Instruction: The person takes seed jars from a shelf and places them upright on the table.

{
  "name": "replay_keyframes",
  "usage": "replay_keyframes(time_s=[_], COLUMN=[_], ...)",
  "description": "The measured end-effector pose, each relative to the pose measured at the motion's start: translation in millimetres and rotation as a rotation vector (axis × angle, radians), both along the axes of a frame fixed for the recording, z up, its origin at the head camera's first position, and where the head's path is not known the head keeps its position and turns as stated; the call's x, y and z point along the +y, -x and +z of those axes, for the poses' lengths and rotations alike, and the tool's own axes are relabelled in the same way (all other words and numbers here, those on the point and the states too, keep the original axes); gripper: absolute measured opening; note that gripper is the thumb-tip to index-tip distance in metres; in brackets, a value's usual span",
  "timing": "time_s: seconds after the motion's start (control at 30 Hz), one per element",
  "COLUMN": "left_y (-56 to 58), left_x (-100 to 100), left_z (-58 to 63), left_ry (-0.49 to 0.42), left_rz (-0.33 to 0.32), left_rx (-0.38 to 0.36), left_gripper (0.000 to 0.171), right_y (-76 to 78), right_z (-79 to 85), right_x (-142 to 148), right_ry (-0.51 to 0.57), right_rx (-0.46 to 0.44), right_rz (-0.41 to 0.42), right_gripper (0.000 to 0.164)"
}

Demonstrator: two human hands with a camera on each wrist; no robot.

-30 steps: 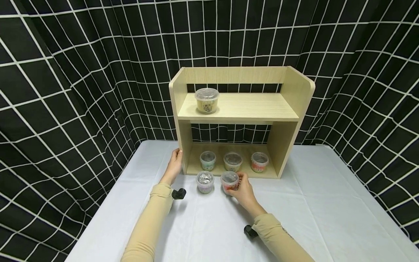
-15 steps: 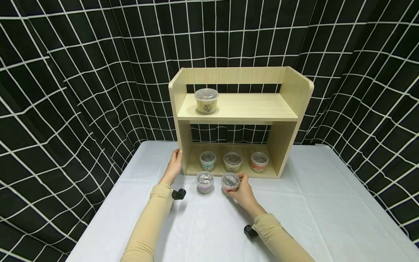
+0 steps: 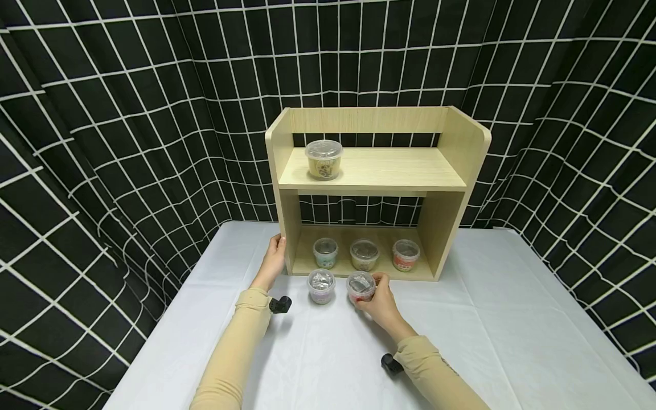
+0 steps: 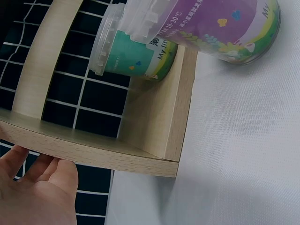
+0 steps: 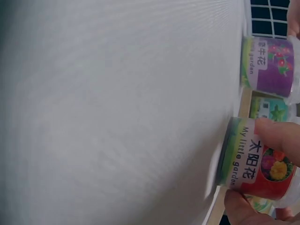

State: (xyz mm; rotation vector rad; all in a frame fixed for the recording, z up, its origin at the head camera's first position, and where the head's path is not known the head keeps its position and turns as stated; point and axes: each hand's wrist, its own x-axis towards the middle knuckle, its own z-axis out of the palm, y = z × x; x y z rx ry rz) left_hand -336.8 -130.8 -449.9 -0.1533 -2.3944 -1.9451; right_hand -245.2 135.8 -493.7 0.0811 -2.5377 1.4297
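My right hand (image 3: 383,303) grips a clear-lidded plastic cup (image 3: 360,288) with a red flower label, thumb and fingers on opposite sides. The cup stands upright at or just above the white cloth, before the wooden shelf (image 3: 379,165); the right wrist view shows "My little garden" on its label (image 5: 243,154). Left of it, apart, is a purple-labelled cup (image 3: 321,287). My left hand (image 3: 270,265) touches the outer left side panel of the shelf; its fingers (image 4: 65,176) lie against the wood, holding no cup.
On the lower shelf board stand a teal cup (image 3: 325,253), a yellowish cup (image 3: 364,255) and another red-labelled cup (image 3: 406,255). A larger yellow tub (image 3: 324,160) sits on the upper board, left. Black curtain (image 3: 154,114) with white grid lines surrounds the table.
The red-labelled cup in my right hand has shifted very slightly towards me, and its lid's reflection has changed. My left hand stays at the shelf panel.
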Motion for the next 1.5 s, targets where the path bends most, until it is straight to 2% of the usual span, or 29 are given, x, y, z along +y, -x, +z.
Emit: replay_keyframes(time_s=[0.2, 0.3, 0.43, 0.53, 0.67, 1.0, 1.27, 1.5], left_y=[0.4, 0.3, 0.4, 0.5, 0.4, -0.7, 1.2, 0.3], left_x=[-0.6, -1.0, -0.8, -0.4, -0.4, -0.7, -1.6, -1.2], left_z=[-2.2, -2.2, -1.2, -0.3, -0.2, -1.0, -2.3, -1.1], left_ry=[-0.006, -0.008, -0.009, -0.006, 0.000, 0.016, 0.000, 0.006], left_rz=[-0.004, -0.004, 0.001, 0.002, 0.006, 0.009, 0.000, 0.000], left_rx=[-0.005, -0.001, 0.000, 0.000, -0.003, -0.002, -0.005, -0.009], left_gripper=[0.053, 0.054, 0.054, 0.054, 0.055, 0.057, 0.056, 0.056], right_y=[-2.1, -2.3, -2.1, -1.8, -0.8, 2.6, 8.2, 12.4], right_z=[-0.7, 0.8, 8.6, 18.0, 29.1, 46.4, 64.0, 87.2], right_x=[3.8, 6.6, 9.8, 11.1, 11.7, 12.3, 12.5, 9.7], right_ry=[0.017, 0.048, 0.065, 0.043, 0.047, 0.164, 0.148, 0.102], right_rx=[0.013, -0.004, -0.026, -0.037, -0.068, -0.039, -0.049, 0.013], right_rz=[0.008, 0.039, 0.080, 0.080, 0.088, 0.155, 0.160, 0.170], right_gripper=[0.075, 0.081, 0.091, 0.095, 0.091, 0.083, 0.077, 0.077])
